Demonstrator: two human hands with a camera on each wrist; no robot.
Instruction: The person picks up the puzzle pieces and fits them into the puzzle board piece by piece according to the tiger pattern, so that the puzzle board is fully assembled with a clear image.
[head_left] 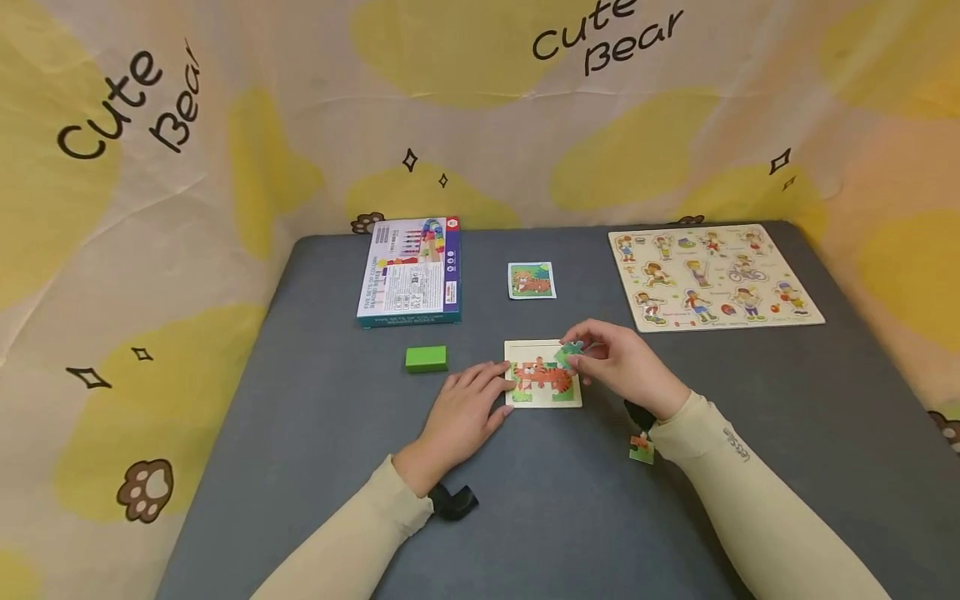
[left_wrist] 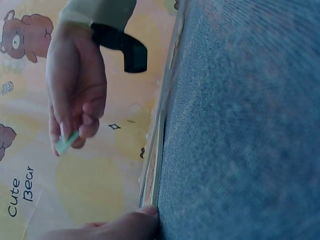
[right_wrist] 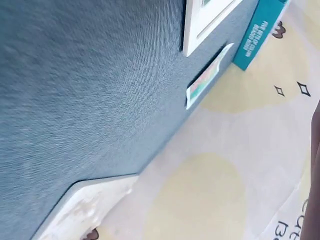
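Note:
A small wooden jigsaw tray [head_left: 543, 403] lies flat at the middle of the table, partly filled with an orange striped tiger picture [head_left: 542, 377]. My left hand [head_left: 468, 410] rests on the table, its extended fingers touching the tray's left edge. Above the tray's upper right corner, my right hand [head_left: 626, 367] pinches a green puzzle piece [head_left: 567, 354] between thumb and fingers. In the left wrist view, that puzzle piece [left_wrist: 67, 143] is held tilted, off the table. Another loose puzzle piece [head_left: 641, 449], orange and green, lies beneath my right wrist, partly covered by the sleeve.
Behind the tray lies a small tiger picture card [head_left: 532, 281]. A green block [head_left: 426, 359] sits left of the tray, and a boxed bead set [head_left: 411, 271] stands further back. At the back right lies a larger board of children figures [head_left: 712, 279]. A patterned cloth hangs behind.

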